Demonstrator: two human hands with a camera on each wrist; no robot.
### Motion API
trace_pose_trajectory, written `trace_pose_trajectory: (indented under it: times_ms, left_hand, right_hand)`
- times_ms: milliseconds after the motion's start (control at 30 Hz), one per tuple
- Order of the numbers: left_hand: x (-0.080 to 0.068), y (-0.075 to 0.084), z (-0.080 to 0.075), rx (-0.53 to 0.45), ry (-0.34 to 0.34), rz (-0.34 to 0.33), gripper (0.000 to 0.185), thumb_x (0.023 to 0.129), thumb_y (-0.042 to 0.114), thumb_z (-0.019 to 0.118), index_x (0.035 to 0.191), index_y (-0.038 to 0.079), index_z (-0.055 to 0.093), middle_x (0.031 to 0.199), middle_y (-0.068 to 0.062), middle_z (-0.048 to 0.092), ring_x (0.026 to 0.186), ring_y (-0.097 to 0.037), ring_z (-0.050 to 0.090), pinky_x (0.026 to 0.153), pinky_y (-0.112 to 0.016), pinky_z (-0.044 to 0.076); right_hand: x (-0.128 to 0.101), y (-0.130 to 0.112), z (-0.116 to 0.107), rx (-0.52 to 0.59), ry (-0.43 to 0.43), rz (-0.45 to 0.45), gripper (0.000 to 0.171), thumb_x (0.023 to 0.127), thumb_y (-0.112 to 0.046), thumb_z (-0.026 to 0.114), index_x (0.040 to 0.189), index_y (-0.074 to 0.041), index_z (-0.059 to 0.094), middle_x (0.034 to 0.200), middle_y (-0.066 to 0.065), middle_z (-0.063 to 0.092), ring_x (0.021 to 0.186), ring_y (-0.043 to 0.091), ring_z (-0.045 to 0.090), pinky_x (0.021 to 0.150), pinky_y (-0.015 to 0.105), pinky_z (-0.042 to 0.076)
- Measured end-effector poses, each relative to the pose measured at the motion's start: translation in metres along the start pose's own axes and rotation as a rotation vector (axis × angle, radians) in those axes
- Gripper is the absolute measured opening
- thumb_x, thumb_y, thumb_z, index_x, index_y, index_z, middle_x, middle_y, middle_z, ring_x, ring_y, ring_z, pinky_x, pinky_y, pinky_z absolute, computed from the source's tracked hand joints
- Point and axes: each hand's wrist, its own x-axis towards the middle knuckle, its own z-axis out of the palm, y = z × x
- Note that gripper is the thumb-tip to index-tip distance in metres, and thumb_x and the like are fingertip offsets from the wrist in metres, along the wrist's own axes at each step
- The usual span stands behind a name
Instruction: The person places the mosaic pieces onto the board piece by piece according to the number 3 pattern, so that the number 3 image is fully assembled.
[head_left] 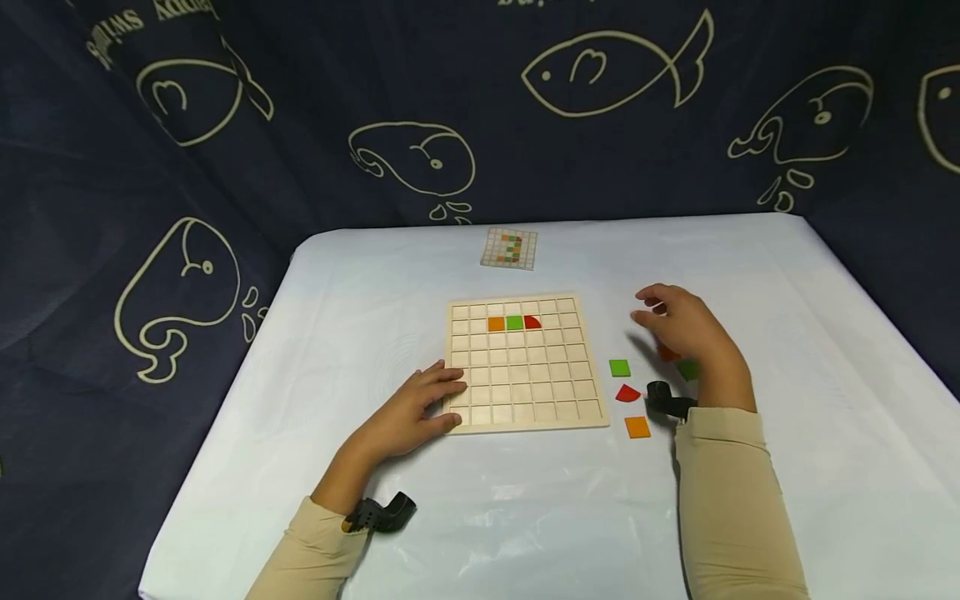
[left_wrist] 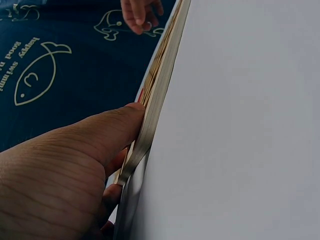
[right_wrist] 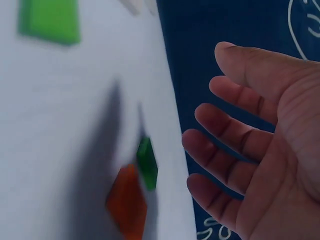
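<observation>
A pale wooden grid board (head_left: 521, 367) lies on the table; an orange square (head_left: 497, 324), a green square (head_left: 514, 322) and a red quarter-round piece (head_left: 532, 322) sit side by side in its second row. My left hand (head_left: 412, 412) rests at the board's left edge, fingertips over the rim; the left wrist view shows the thumb (left_wrist: 117, 125) against the edge. To the right of the board, my right hand (head_left: 681, 323) hovers above the table with relaxed fingers and nothing in it. Under it lie an orange square (right_wrist: 127, 202) and a green square (right_wrist: 147, 164).
Between board and right forearm lie a green square (head_left: 619, 368), a red quarter-round piece (head_left: 628, 393) and an orange square (head_left: 637, 427). Behind the board is a small pattern card (head_left: 509, 249). A dark fish-print cloth (head_left: 300, 75) hangs beyond the white table (head_left: 480, 517).
</observation>
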Motion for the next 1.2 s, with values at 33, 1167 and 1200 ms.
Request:
trace_pose_trajectory:
  times_ms: [33,1167,1200]
  left_hand:
    - [0.000,0.000,0.000,-0.001,0.000,0.001,0.049,0.093,0.021,0.072,0.136,0.003,0.059,0.150,-0.009,0.046,0.147,-0.034,0.025,0.118,-0.057,0.013]
    - [0.001,-0.002,0.002,0.013,-0.004,-0.013,0.048,0.093,0.022,0.072,0.136,0.004,0.060,0.150,-0.007,0.046,0.148,-0.031,0.025,0.119,-0.053,0.015]
    - [0.001,-0.002,0.002,0.013,-0.003,-0.012,0.048,0.093,0.022,0.072,0.136,0.004,0.060,0.150,-0.007,0.046,0.147,-0.031,0.025,0.119,-0.054,0.015]
  right_hand:
    - [-0.001,0.003,-0.001,0.004,0.001,0.014,0.052,0.100,-0.033,0.058,0.139,0.000,0.049,0.135,0.028,0.048,0.123,0.044,0.046,0.101,0.062,0.040]
    - [0.007,0.045,0.008,0.005,-0.046,0.032,0.035,0.096,-0.006,0.059,0.128,0.007,0.054,0.134,0.032,0.039,0.113,0.045,0.042,0.102,0.062,0.038]
    - [0.008,0.045,0.008,0.001,-0.044,0.031,0.034,0.096,-0.006,0.059,0.127,0.007,0.054,0.134,0.032,0.039,0.112,0.045,0.042,0.102,0.062,0.038]
